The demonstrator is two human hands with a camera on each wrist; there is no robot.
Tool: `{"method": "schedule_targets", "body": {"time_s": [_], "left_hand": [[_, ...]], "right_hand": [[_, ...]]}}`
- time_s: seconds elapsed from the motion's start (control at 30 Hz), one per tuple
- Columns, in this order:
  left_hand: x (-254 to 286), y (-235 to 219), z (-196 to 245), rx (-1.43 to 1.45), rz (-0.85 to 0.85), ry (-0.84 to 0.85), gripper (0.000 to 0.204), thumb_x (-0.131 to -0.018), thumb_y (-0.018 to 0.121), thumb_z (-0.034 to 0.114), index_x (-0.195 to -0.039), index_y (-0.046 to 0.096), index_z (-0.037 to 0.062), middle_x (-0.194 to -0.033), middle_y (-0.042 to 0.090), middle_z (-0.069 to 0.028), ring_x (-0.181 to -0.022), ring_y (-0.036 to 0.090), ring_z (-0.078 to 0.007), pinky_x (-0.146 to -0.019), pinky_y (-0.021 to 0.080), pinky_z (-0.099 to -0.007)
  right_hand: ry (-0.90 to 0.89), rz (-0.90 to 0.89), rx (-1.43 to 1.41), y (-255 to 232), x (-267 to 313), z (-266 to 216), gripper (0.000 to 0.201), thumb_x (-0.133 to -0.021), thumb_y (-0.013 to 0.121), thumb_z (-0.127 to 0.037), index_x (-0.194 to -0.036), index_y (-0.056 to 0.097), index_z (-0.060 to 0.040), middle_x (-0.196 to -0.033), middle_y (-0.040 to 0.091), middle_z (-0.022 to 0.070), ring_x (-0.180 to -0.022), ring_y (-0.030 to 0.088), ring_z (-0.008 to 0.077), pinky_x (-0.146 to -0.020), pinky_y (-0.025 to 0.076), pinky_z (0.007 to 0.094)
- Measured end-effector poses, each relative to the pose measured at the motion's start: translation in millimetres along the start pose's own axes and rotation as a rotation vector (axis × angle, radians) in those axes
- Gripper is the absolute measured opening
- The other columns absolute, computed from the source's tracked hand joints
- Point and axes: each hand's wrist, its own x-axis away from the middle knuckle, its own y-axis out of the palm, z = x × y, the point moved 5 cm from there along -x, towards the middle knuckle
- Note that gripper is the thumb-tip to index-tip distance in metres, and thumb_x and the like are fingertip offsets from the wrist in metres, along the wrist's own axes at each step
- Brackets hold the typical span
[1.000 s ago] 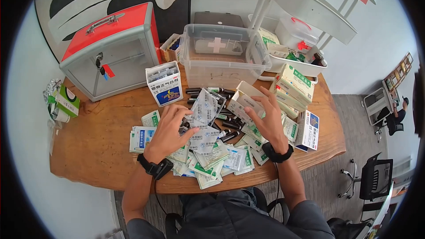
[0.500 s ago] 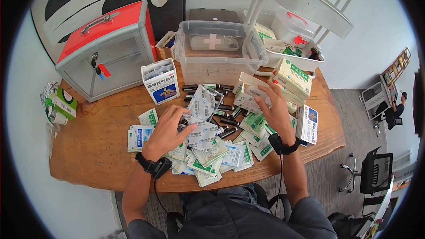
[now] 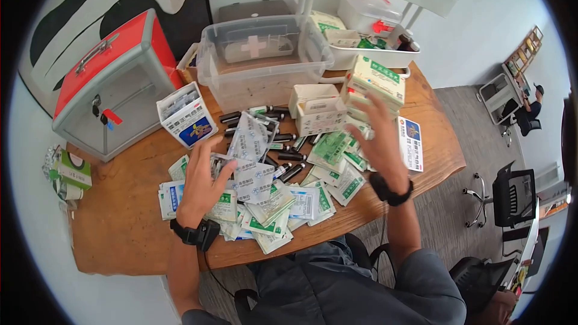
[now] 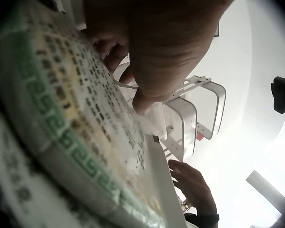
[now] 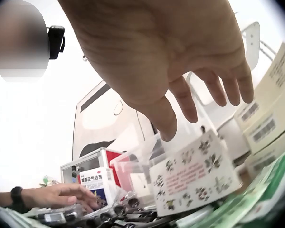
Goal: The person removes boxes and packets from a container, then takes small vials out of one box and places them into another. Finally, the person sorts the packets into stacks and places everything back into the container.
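White box [image 3: 323, 121], head view: upper centre, long side across the frame, nearer my right hand [image 3: 384, 147] at its right.
Left hand [image 4: 166, 52], left wrist view: fingers relaxed, no visible grip.
Right fingers, right wrist view: spread, empty.

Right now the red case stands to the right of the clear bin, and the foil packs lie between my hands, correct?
Not quite: the head view shows the red case to the left of the clear bin. The foil packs do lie between your left hand and right hand.
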Motion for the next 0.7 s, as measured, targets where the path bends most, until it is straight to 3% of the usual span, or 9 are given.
{"method": "schedule_targets", "body": {"time_s": [0.1,0.13,0.23,0.3,0.37,0.43,0.57,0.67,0.7], "left_hand": [[-0.8,-2.0,0.0,0.039,0.008,-0.014,0.052,-0.097,0.078,0.022,-0.137,0.057,-0.002,-0.132,0.061,-0.0224,-0.122,0.061,-0.0389,-0.104,0.049,-0.0457],[-0.6,-2.1,-0.8,0.028,0.018,0.005,0.052,-0.095,0.078,0.013,-0.141,0.056,-0.0002,-0.129,0.061,-0.0184,-0.12,0.063,-0.033,-0.103,0.051,-0.0417],[-0.9,-1.6,-2.6,0.03,0.013,0.026,0.05,-0.095,0.078,0.013,-0.139,0.058,0.0004,-0.128,0.062,-0.0173,-0.119,0.064,-0.0323,-0.102,0.051,-0.042],[-0.6,-3.6,0.4,0.041,0.025,-0.001,0.049,-0.095,0.078,0.013,-0.138,0.059,0.0005,-0.127,0.063,-0.0166,-0.117,0.065,-0.0305,-0.101,0.051,-0.0415],[-2.1,-3.6,0.6,0.082,-0.011,-0.046,0.046,-0.097,0.076,0.02,-0.134,0.059,-0.001,-0.13,0.063,-0.0203,-0.119,0.063,-0.0358,-0.102,0.051,-0.0446],[-2.7,-3.8,0.5,0.081,-0.002,-0.035,0.045,-0.097,0.077,0.019,-0.133,0.059,-0.0009,-0.129,0.064,-0.0195,-0.117,0.065,-0.0338,-0.099,0.052,-0.0442],[-4.0,-8.4,-0.4,0.143,0.035,-0.053,0.041,-0.097,0.077,0.016,-0.131,0.062,-0.0006,-0.124,0.067,-0.0171,-0.114,0.067,-0.03,-0.096,0.053,-0.0413],[-3.6,-10.6,-4.9,0.232,0.04,-0.084,0.037,-0.097,0.075,0.012,-0.13,0.063,-0.0006,-0.125,0.068,-0.0145,-0.115,0.066,-0.025,-0.098,0.052,-0.0387],[-3.6,-10.6,-6.5,0.284,0.03,-0.098,0.036,-0.097,0.072,0.008,-0.131,0.063,-0.0008,-0.127,0.068,-0.0126,-0.118,0.066,-0.0214,-0.1,0.052,-0.0369]], "right_hand": [[0.179,0.093,0.152,-38.1,24.3,53.8,0.055,-0.094,0.08,-0.024,-0.142,0.062,-0.0041,-0.153,0.049,0.0302,-0.136,0.052,0.0483,-0.112,0.045,0.0523],[0.222,0.087,0.286,-47.1,36.5,71.4,0.061,-0.095,0.079,-0.032,-0.144,0.06,-0.002,-0.152,0.048,0.0334,-0.136,0.052,0.0491,-0.112,0.045,0.0523],[0.316,0.025,0.47,-53.6,70.4,124.0,0.072,-0.094,0.079,-0.04,-0.149,0.055,-0.0002,-0.149,0.05,0.035,-0.135,0.054,0.0493,-0.111,0.045,0.053],[0.574,-0.126,0.501,-53.3,84.3,142.2,0.084,-0.093,0.078,-0.045,-0.154,0.047,0.0023,-0.144,0.053,0.035,-0.131,0.056,0.0486,-0.109,0.046,0.0523],[0.542,-0.102,0.413,-54.2,91.7,147.7,0.085,-0.092,0.078,-0.044,-0.156,0.045,0.0024,-0.141,0.054,0.0346,-0.129,0.057,0.0481,-0.107,0.047,0.0518],[0.522,-0.071,0.326,-60.4,98.6,152.1,0.087,-0.092,0.078,-0.042,-0.157,0.042,0.0026,-0.139,0.055,0.0343,-0.127,0.058,0.0476,-0.106,0.048,0.0513],[0.591,-0.107,0.373,-104.2,95.8,106.5,0.082,-0.092,0.075,-0.031,-0.158,0.041,0.0029,-0.14,0.055,0.0307,-0.125,0.062,0.043,-0.105,0.05,0.0496],[0.481,-0.134,0.245,-118.5,86.7,48.6,0.085,-0.088,0.077,-0.027,-0.159,0.041,0.002,-0.143,0.055,0.0277,-0.132,0.059,0.0407,-0.11,0.048,0.0489],[0.308,-0.164,0.093,-111.6,77.4,25.6,0.087,-0.085,0.079,-0.026,-0.159,0.041,0.0011,-0.147,0.054,0.0263,-0.136,0.056,0.0403,-0.111,0.047,0.049]]}}
